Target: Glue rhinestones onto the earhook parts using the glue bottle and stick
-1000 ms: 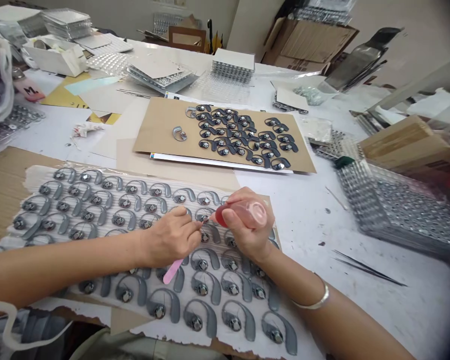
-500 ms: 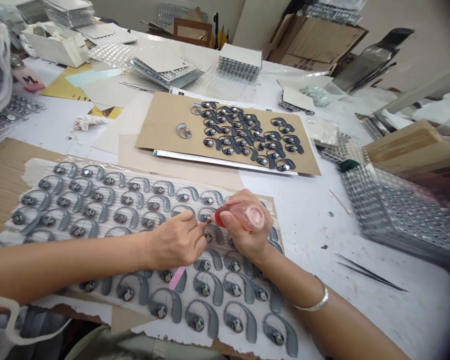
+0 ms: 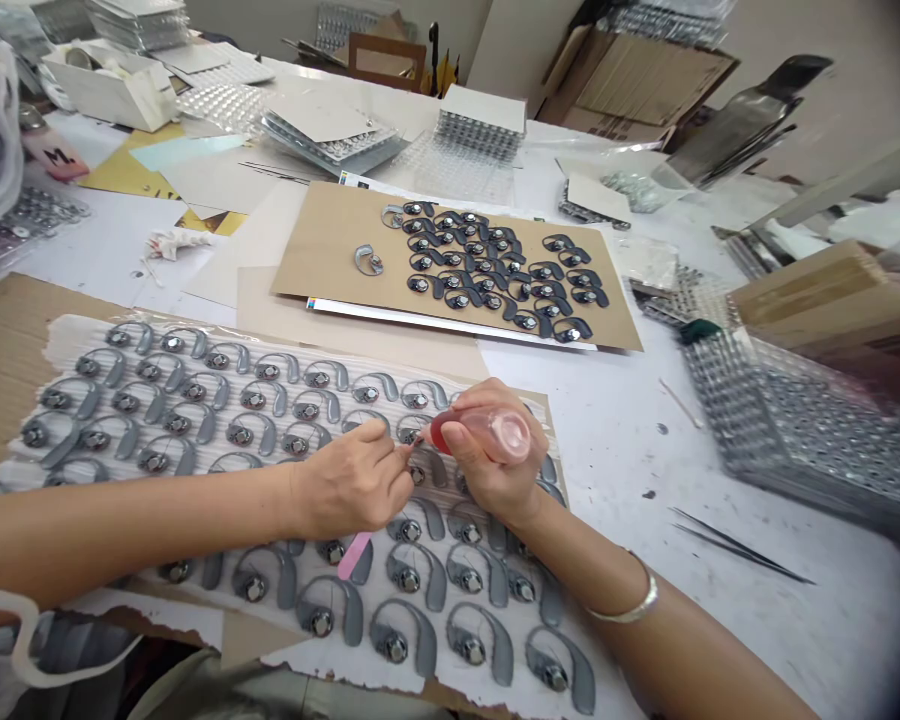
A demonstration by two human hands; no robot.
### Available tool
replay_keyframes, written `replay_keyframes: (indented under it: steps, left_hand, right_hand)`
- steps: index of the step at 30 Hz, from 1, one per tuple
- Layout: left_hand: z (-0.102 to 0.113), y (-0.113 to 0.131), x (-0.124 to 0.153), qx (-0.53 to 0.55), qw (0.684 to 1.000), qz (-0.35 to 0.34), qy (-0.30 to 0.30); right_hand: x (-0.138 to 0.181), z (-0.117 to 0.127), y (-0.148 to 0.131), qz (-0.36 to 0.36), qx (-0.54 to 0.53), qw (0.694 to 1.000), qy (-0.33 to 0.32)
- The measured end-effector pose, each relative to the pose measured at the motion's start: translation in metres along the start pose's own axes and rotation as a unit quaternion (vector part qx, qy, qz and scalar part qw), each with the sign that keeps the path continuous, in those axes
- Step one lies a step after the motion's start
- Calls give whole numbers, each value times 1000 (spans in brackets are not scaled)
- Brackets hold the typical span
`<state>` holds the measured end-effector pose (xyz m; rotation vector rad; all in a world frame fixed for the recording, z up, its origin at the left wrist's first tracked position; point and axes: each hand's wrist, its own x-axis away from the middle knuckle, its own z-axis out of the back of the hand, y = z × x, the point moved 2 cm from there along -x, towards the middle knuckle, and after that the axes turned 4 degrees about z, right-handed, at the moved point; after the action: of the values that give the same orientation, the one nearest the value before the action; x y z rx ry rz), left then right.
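Operator's Attire: Bangle and Grey-Green Garment

Left forearm (image 3: 180, 510) and right forearm (image 3: 690, 635): bare in view. Left hand (image 3: 360, 480) and right hand (image 3: 501, 475): bare. Right wrist: one narrow bangle (image 3: 651, 594), silver-coloured, metallic, curved, with bright highlights. Lap, near side: grey-green garment (image 3: 270, 695), softly folded, darker in the creases. Its cut cannot be determined.

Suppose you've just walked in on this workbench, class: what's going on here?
A person works with both hands over rows of gray ear-hook pieces. The right hand holds a reddish bottle, its narrow end close to the left hand, over one piece; whether it touches is unclear. The left hand is closed on a pink strip jutting out beneath it. Beyond, darker pieces lie on a brown board.
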<state>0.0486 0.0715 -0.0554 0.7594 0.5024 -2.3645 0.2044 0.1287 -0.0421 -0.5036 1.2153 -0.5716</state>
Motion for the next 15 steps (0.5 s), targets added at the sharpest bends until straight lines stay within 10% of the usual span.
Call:
replay_keyframes:
  steps: [15]
  left_hand:
    - [0, 0, 0, 5, 1000, 1, 4]
  right_hand:
    - [1, 0, 2, 27, 9, 1000, 8]
